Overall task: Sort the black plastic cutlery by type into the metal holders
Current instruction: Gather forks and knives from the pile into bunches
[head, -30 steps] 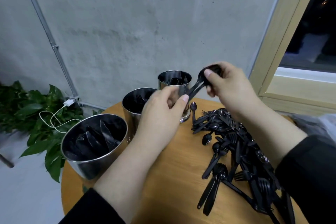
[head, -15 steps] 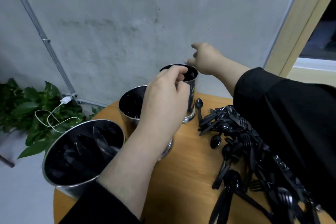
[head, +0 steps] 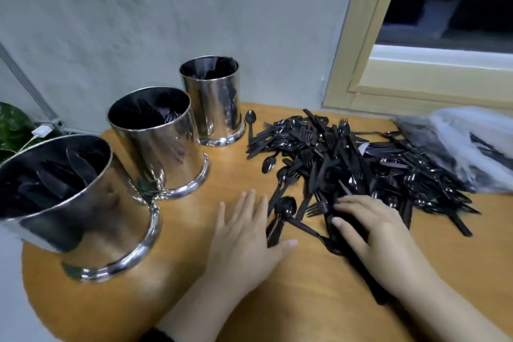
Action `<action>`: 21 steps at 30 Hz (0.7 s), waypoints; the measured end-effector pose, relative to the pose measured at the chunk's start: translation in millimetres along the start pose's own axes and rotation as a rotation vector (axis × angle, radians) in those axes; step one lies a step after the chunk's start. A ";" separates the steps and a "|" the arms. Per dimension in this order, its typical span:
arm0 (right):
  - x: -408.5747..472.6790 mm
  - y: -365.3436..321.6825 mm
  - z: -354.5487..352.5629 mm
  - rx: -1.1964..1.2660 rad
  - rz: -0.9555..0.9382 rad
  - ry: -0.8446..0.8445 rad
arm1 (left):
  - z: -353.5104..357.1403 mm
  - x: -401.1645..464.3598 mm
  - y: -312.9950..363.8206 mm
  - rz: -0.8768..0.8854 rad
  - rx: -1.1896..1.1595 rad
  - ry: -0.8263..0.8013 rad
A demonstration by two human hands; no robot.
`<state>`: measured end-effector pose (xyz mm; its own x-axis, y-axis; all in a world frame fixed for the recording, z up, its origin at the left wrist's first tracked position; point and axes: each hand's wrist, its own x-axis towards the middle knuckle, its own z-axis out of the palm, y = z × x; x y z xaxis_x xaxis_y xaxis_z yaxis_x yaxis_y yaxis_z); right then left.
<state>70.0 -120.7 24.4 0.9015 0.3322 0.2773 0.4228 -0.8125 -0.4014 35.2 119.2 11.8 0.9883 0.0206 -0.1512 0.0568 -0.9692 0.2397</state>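
Note:
Three shiny metal holders stand in a row on the left of the round wooden table [head: 305,300]. Knives fill the near holder [head: 91,216], forks show in the middle holder [head: 166,155], and the far holder [head: 215,111] also has dark cutlery in it. A big pile of black plastic cutlery [head: 361,158] covers the table's right half. My left hand [head: 244,233] lies flat on the wood, its fingers straight beside some spoon handles. My right hand [head: 372,228] sits on the pile's near edge, fingers and thumb curled round a few black pieces.
A clear plastic bag [head: 472,141] with more cutlery lies at the far right. A lone spoon [head: 250,119] lies by the far holder. The concrete wall and a wooden window frame [head: 358,64] stand close behind. A plant [head: 14,128] and a white charger [head: 41,130] are beyond the left edge.
My right hand dropped its spoon at the far holder and came back down onto the pile. My left hand left the far holder and now lies flat on the table.

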 end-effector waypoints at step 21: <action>-42.4 16.8 20.3 0.059 -0.031 0.151 | 27.2 -3.2 38.3 0.005 -0.398 0.494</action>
<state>40.7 -138.7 -11.8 0.8658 0.2772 0.4166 0.4589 -0.7718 -0.4402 30.4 75.3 -4.6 0.9322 0.2189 0.2883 0.0063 -0.8061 0.5918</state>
